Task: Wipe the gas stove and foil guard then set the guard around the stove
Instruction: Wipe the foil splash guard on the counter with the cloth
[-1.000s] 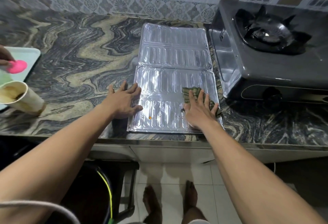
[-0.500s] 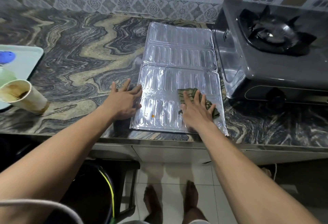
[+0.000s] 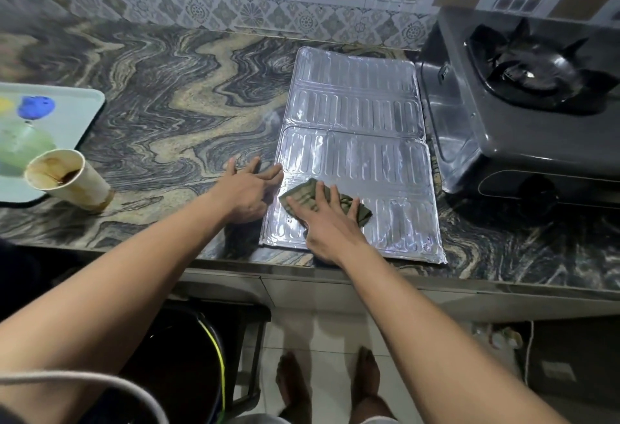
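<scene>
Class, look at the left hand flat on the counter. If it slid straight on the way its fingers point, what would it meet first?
The left hand points up and to the right, its fingertips at the left edge of the foil guard. It would probably meet that edge first; whether they already touch is unclear.

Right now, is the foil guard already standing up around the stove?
No, the foil guard lies flat on the countertop beside the gas stove, with the right hand pressing a cloth on it.

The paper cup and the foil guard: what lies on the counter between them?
In the head view, only the left hand, pressed flat beside the foil guard, its fingertips at the guard's left edge. From the paper cup to that hand, the marble counter is bare.
</scene>
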The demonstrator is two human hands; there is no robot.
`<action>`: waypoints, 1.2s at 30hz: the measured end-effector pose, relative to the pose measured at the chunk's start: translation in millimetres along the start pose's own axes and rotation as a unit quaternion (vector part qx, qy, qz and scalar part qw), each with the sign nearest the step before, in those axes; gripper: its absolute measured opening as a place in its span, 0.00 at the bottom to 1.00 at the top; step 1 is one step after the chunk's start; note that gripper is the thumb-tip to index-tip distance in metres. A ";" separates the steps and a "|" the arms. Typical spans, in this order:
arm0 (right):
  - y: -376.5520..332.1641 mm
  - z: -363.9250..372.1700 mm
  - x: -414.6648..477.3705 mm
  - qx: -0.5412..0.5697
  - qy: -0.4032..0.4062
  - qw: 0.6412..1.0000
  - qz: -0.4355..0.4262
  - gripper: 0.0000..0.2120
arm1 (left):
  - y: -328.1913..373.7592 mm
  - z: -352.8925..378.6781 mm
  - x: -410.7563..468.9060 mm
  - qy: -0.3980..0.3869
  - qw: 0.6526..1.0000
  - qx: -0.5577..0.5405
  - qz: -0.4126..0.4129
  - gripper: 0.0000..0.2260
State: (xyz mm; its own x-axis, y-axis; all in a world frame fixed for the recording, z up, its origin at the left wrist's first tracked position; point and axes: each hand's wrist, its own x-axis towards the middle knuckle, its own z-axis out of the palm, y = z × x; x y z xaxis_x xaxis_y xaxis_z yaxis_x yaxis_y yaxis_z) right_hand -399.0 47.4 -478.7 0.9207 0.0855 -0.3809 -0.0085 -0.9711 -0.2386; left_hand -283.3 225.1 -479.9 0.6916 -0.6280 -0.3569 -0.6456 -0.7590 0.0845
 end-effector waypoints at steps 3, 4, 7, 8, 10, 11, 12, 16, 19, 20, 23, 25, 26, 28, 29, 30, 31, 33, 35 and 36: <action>-1.9 4.0 -3.4 -0.019 -0.011 0.999 -0.032 0.42 | -1.4 1.9 1.1 -0.004 1.000 -0.008 0.000 0.30; -1.5 4.2 -5.4 -0.029 -0.015 0.998 -0.045 0.42 | -1.1 1.8 1.0 -0.003 1.000 -0.005 0.001 0.30; 1.0 4.1 -12.8 -0.058 -0.017 0.995 -0.081 0.41 | 1.1 0.0 -0.6 -0.005 1.000 -0.023 -0.006 0.30; 2.2 4.6 -15.3 -0.066 -0.014 0.994 -0.089 0.41 | 2.4 -0.9 -1.2 -0.006 0.999 -0.031 -0.011 0.30; 4.7 7.4 -19.5 -0.079 -0.002 0.992 -0.101 0.40 | 4.1 -1.3 -1.8 -0.007 0.999 -0.029 -0.015 0.31; 6.1 8.9 -21.5 -0.081 0.005 0.991 -0.106 0.39 | 5.2 -1.3 -2.2 -0.007 1.000 -0.022 -0.016 0.32; 7.5 10.3 -23.5 -0.080 0.011 0.991 -0.109 0.39 | 6.1 -1.1 -2.3 -0.006 1.000 -0.014 -0.018 0.32; 16.2 13.2 -35.2 -0.066 0.014 0.991 -0.113 0.39 | 11.1 -2.0 -4.1 -0.006 1.000 -0.005 -0.026 0.35; 26.6 13.5 -44.6 -0.062 0.020 0.993 -0.103 0.38 | 13.1 0.1 -4.1 -0.008 0.999 0.003 -0.032 0.35; 29.9 13.3 -46.6 -0.062 0.021 0.993 -0.095 0.38 | 13.7 0.9 -4.3 -0.006 0.999 0.002 -0.034 0.35; 37.4 14.5 -48.1 -0.051 0.027 0.996 -0.067 0.39 | 15.7 2.2 -5.3 -0.004 0.999 -0.005 -0.038 0.34; 40.6 14.9 -47.6 -0.036 0.032 0.998 -0.045 0.38 | 17.4 0.4 -6.6 -0.007 0.999 -0.008 -0.041 0.34; 41.8 14.6 -47.6 -0.029 0.033 0.999 -0.033 0.37 | 18.8 -1.1 -7.1 -0.009 0.999 -0.008 -0.044 0.34; 45.2 14.5 -48.2 -0.023 0.037 0.999 -0.013 0.38 | 22.9 -3.8 -8.3 -0.008 0.999 -0.006 -0.048 0.35; 47.4 14.9 -48.3 -0.022 0.039 0.999 -0.004 0.38 | 25.4 -4.6 -8.6 -0.006 0.999 -0.007 -0.050 0.34; 49.3 14.9 -48.7 -0.020 0.041 0.999 0.006 0.38 | 28.6 -5.3 -8.4 -0.002 0.998 -0.010 -0.055 0.34; 51.2 14.8 -48.8 -0.016 0.043 0.999 0.015 0.37 | 31.9 -7.0 -8.4 0.005 0.998 -0.014 -0.060 0.33; 52.9 14.6 -48.7 -0.006 0.046 0.999 0.027 0.38 | 38.8 -12.0 -7.3 0.016 0.998 -0.001 -0.065 0.33; 52.6 14.6 -47.4 -0.001 0.047 0.998 0.033 0.39 | 44.8 -16.2 -5.2 0.014 0.998 0.031 -0.060 0.31; 52.1 14.8 -46.5 0.002 0.049 0.998 0.036 0.40 | 47.2 -16.5 -4.5 0.007 0.997 0.039 -0.059 0.29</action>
State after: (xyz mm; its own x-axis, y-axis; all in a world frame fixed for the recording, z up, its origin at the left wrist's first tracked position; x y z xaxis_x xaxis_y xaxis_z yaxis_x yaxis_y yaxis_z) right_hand -448.0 -3.8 -486.7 0.9512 -0.0066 -0.3084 -0.0775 -0.9728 -0.2183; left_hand -311.6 189.3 -459.0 0.7686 -0.5379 -0.3461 -0.5821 -0.8126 -0.0297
